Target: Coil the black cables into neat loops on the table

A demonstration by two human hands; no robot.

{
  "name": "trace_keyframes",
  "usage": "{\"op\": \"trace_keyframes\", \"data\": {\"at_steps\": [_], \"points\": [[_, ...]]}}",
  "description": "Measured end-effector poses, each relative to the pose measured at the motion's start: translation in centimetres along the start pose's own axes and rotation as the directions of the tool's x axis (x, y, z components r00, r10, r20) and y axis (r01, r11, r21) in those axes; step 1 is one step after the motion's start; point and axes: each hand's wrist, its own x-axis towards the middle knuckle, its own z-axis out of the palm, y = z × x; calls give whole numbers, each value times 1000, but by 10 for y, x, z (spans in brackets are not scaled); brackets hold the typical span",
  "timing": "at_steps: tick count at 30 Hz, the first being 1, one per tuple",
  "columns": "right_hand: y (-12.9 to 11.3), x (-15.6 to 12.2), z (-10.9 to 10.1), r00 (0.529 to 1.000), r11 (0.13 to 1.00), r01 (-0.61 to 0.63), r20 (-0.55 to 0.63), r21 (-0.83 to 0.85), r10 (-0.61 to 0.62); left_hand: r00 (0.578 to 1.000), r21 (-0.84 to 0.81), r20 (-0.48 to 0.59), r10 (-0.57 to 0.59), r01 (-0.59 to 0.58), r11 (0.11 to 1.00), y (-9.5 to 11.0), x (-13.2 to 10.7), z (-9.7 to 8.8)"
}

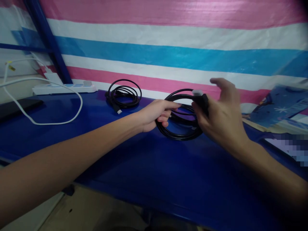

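Toward the left end of the blue desk [168,179], we have a dark flat object [21,107], with a white cable [39,124] looping over and beside it. Behind these, a white adapter [53,77] sits at a white power strip [64,89], which runs left to right against the striped sheet [154,54]. Farther right we see a spare black coil [125,104] resting on the desk, its light-tipped plug [119,112] pointing toward us and slightly right.

Near the middle, our left hand [157,114] is closed around the left side of the held black coil [181,138], its lower fingers curled in and its index finger reaching rightward across the loops. We hold this coil just right of the spare one; its outline is broadest from left to right. Whether its lower edge touches the desk, we cannot tell.

At its right side, our right hand [222,118] pinches the black connector [204,104] at the thumb, with one blurred finger raised and bent. The connector's long axis slants, the pale end pointing up and leftward.

Rightmost, we have a blue printed packet [276,106].
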Motion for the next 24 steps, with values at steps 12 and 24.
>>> {"op": "trace_keyframes", "data": {"at_steps": [12,24], "points": [[-2,2,-1,992,979,-91,99,184,73,998,167,-6,63,-61,984,6,-8,5],[-24,16,-30,793,375,-592,434,714,427,948,36,-40,314,-313,949,14,-19,20]]}}
